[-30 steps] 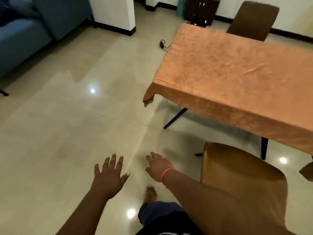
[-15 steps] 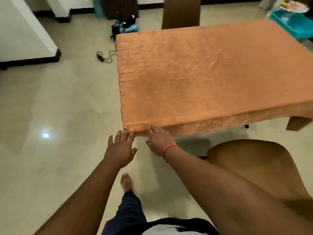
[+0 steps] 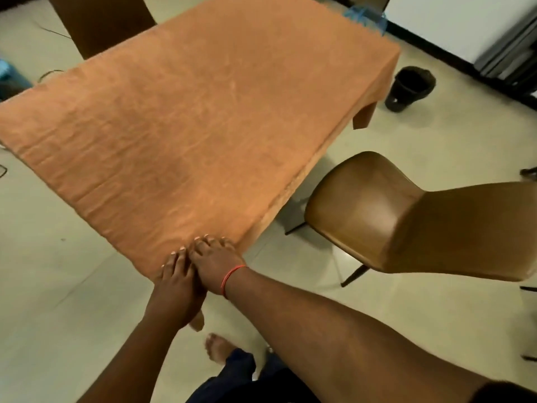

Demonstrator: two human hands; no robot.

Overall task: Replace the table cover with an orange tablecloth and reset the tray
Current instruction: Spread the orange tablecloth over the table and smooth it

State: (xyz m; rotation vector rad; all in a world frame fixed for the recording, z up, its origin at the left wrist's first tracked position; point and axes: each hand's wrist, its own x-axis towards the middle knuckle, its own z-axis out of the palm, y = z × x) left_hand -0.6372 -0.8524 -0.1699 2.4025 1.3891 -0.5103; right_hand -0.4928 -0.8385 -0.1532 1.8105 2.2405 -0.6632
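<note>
An orange tablecloth covers the whole table, and its edges hang over the sides. Both hands rest on its nearest corner. My left hand lies flat with fingers stretched onto the cloth edge. My right hand, with a red band at the wrist, lies flat beside it, partly over the left fingers. Neither hand visibly pinches the cloth. No tray is in view.
A brown chair stands close to the table's right side. Behind the far left edge is another brown chair. A black basket sits on the floor at right, with a blue crate beyond the far corner. My bare foot is below.
I have stepped closer and my view has swung right along the table. Both hands moved from open air onto the cloth's near corner and came together.
</note>
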